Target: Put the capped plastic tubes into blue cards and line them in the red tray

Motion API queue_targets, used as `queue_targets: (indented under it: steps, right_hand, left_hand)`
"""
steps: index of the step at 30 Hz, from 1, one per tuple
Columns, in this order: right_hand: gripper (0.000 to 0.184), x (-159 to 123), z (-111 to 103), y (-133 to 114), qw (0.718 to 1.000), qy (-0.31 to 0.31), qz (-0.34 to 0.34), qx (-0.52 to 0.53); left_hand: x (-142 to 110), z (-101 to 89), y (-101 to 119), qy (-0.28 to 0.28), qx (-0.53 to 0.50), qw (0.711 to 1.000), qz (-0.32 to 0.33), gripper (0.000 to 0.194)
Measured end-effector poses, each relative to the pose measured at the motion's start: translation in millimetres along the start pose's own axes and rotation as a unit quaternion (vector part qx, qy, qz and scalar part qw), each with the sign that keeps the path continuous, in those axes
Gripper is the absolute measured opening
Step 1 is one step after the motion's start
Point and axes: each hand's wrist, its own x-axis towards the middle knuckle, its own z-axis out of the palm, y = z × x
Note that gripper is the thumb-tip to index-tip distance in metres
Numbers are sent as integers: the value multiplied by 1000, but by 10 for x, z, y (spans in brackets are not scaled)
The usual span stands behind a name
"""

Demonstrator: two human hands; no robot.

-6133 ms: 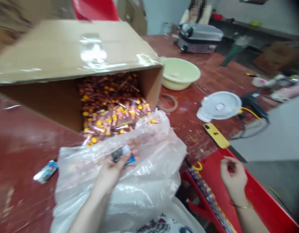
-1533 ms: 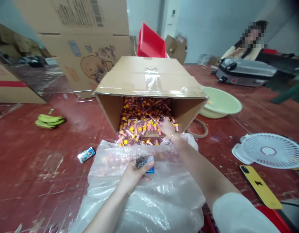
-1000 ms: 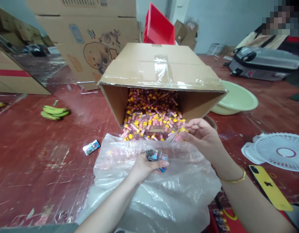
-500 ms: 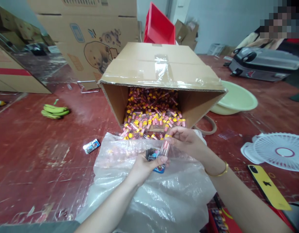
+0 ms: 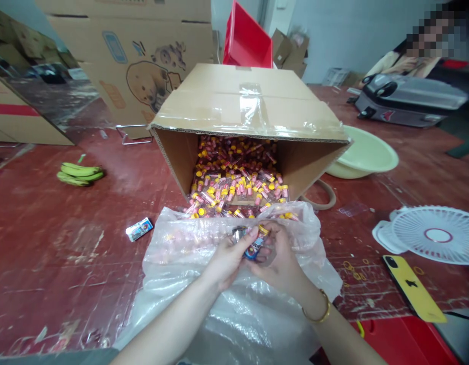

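Over the plastic sheet, my left hand (image 5: 228, 256) is closed on a small stack of printed packets, its thumb pressing the top. A blue printed packet (image 5: 254, 249) faces up there, with the yellow cap (image 5: 263, 230) of a clear tube beside it. My right hand (image 5: 282, 256) is curled round the capped end from the right, fingertips partly hidden behind it. Past both hands, a cardboard box (image 5: 242, 116) on its side opens toward me, full of pink tubes with yellow caps (image 5: 238, 190). Another blue-and-white packet (image 5: 139, 229) lies on the floor to the left.
A translucent plastic sheet (image 5: 234, 314) spreads below my hands. Bananas (image 5: 80, 174) lie at left. To the right are a pale green basin (image 5: 365, 154), a white slotted lid (image 5: 439, 248), a yellow phone (image 5: 412, 289) and rubber bands (image 5: 354, 271). A person sits behind a grey suitcase (image 5: 412, 99).
My right hand has moved down and closer to my left hand. The tube, upright between them before, now lies low against the packets, mostly covered. The view has shifted slightly.
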Motion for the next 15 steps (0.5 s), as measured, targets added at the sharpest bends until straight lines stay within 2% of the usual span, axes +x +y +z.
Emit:
queue_targets:
  steps: [4,8,15]
  right_hand:
    - [68,0,47,10,999,9,30,35]
    - [64,-34,69,-23,989,-10,104,105]
    - [62,-63,105,42,983,6,104,148]
  left_hand:
    - [-44,-63,-31,-24,30,999,7,34]
    - [-63,-45,-62,-30,9,999,15,31]
    - [-65,-14,-50,-30,5,999,11,34]
